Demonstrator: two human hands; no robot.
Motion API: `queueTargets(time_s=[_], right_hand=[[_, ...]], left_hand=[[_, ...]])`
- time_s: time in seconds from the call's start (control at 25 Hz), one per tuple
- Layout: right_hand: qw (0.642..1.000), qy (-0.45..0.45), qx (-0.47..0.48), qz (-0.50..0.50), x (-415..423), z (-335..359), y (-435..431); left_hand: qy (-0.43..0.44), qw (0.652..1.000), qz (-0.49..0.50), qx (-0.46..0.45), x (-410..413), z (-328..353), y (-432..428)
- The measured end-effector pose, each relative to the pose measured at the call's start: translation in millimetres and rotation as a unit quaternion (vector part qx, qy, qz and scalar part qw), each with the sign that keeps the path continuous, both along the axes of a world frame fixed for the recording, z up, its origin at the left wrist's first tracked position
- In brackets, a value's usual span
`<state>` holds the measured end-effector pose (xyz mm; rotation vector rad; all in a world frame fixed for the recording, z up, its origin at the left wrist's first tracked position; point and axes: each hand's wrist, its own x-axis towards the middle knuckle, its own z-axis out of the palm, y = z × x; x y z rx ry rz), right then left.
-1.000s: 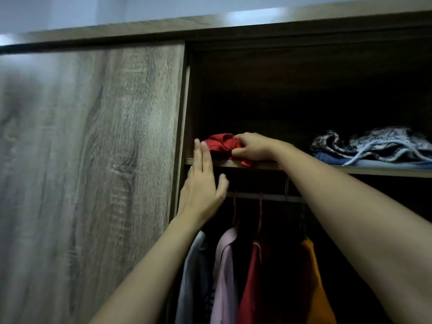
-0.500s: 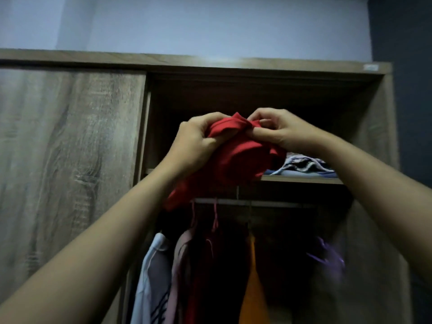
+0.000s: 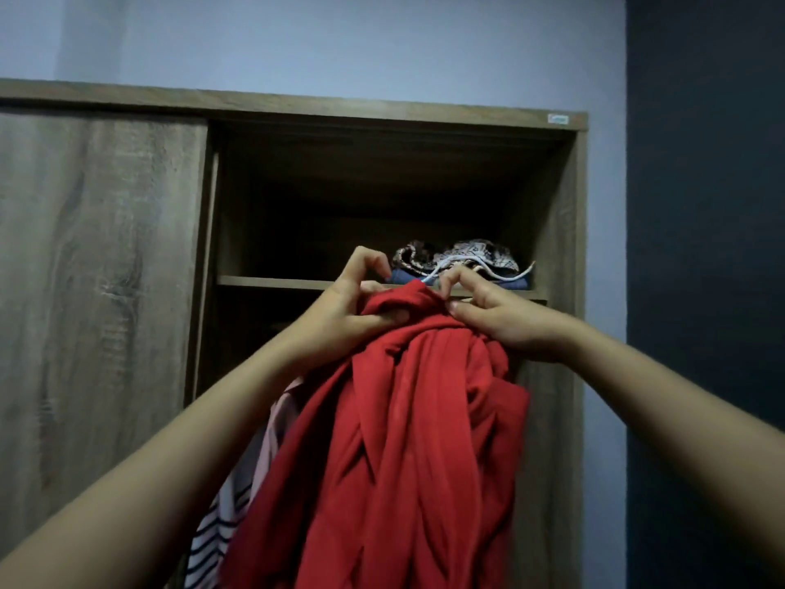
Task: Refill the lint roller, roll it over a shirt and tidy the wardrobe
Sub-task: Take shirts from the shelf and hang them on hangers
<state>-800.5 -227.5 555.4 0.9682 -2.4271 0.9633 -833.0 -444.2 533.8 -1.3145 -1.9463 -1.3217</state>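
**Both hands up, red cloth pinched at the top**

Left hand (image 3: 342, 310) is on the cloth: the thumb presses into the top fold of the red garment (image 3: 403, 440), while the forefinger arches high above it, curled and clear of the fabric. The other fingers are tucked behind the cloth, so how far they wrap cannot be told. Right hand (image 3: 503, 323) mirrors it just beside. Its forefinger hooks over the upper edge and its thumb bears on the fold from the near side, a clear pinch. The two hands sit close together, almost meeting over the bunched crown of the garment.

And the garment itself hangs in the air between the raised forearms, twisted and rumpled, spilling down in long folds to the bottom of the view. It is held in front of the open half of the wardrobe (image 3: 382, 114), touching no shelf.

Behind the fingertips runs the upper shelf (image 3: 272, 282), and on it, to the right, a small pile of folded clothes (image 3: 467, 259) with a white cord (image 3: 495, 272) trailing over its front. Lower left, a pink garment (image 3: 282, 418) and a striped garment (image 3: 214, 537) peek out from behind the red cloth. The sliding door (image 3: 97, 269) covers the wardrobe's left half. A pale wall (image 3: 340, 40) rises above.
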Motion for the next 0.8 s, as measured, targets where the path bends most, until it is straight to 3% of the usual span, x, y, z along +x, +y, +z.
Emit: queueTargets(time_s=[0.24, 0.36, 0.44, 0.52, 0.64, 0.8], right_hand=[[0.995, -0.054, -0.087, 0.018, 16, -3, 9], [0.991, -0.047, -0.122, -0.007, 13, -6, 8], [0.986, -0.068, -0.153, -0.013, 10, -10, 8], [0.989, -0.079, -0.125, -0.030, 8, -15, 12], [0.990, -0.105, -0.068, -0.063, 7, -23, 21], [0.987, -0.115, -0.095, -0.058, 12, -27, 25]], left_hand=[[-0.045, 0.992, -0.108, 0.036, -3, -15, 4], [-0.026, 0.999, -0.016, 0.020, -7, -28, 9], [0.049, 0.994, 0.095, -0.025, -11, -39, 19], [0.113, 0.976, 0.176, -0.060, -12, -47, 32], [0.129, 0.966, 0.216, -0.057, -12, -55, 47], [0.138, 0.968, 0.210, 0.004, -9, -63, 64]])
